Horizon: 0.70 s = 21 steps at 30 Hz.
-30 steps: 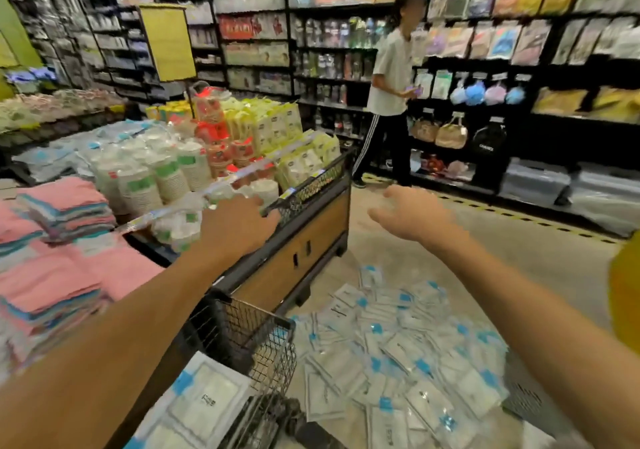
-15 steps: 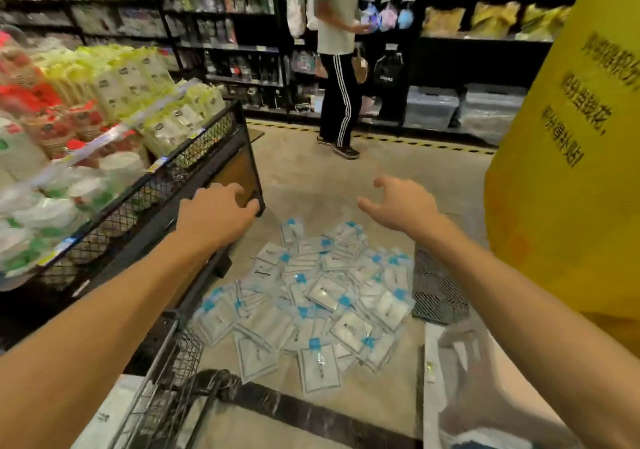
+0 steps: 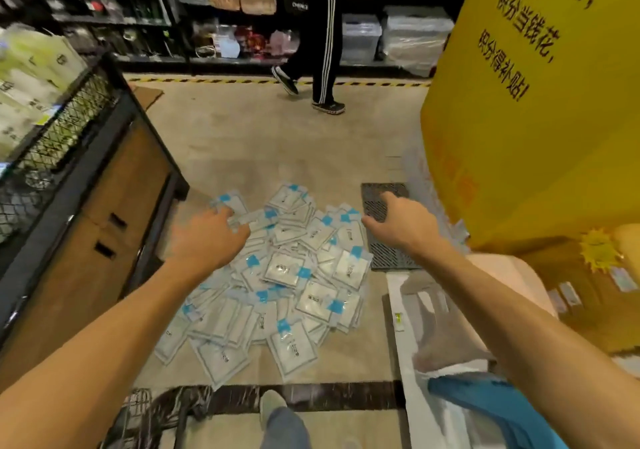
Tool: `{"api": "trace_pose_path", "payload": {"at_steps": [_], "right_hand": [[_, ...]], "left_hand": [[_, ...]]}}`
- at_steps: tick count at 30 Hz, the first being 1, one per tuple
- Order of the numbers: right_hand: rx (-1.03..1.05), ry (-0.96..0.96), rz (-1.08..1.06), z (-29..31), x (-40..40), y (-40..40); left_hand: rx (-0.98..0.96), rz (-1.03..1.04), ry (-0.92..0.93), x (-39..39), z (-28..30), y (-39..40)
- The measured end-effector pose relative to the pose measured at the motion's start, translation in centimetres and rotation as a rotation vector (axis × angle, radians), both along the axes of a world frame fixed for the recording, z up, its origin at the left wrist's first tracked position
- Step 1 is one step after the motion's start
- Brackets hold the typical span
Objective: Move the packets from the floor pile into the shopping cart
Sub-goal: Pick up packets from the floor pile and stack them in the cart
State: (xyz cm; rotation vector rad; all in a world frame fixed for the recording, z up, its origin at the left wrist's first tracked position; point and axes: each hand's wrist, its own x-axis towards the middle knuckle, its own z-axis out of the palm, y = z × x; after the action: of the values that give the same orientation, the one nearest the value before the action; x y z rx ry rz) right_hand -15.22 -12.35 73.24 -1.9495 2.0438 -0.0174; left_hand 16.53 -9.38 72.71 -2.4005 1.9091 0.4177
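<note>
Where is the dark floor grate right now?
The dark grate lies flat on the floor at the right edge of the packet pile, partly under the right hand, beside the big yellow sign.

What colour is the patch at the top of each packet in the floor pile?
Light blue, on clear packets with white contents; it shows best in the head view.

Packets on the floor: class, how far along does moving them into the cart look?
Barely begun. The pile of packets still covers the floor. The left hand reaches onto its far edge, the right hand hovers open. The cart barely shows, contents unseen.
</note>
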Motion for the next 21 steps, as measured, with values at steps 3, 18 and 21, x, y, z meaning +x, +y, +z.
{"api": "trace_pose_path", "payload": {"at_steps": [3, 18, 21], "right_hand": [[0.017, 0.032, -0.075, -3.8, 1.1, -1.4], [0.282, 0.033, -0.137, -40.6, 6.6, -7.9], [0.372, 0.067, -0.122, -51.2, 7.1, -7.7]], "left_hand": [[0.015, -0.028, 0.009, 1.5, -4.4, -2.7], [0.140, 0.060, 0.093, 3.5, -41.8, -4.4], [0.228, 0.082, 0.077, 3.1, -52.0, -2.1]]}}
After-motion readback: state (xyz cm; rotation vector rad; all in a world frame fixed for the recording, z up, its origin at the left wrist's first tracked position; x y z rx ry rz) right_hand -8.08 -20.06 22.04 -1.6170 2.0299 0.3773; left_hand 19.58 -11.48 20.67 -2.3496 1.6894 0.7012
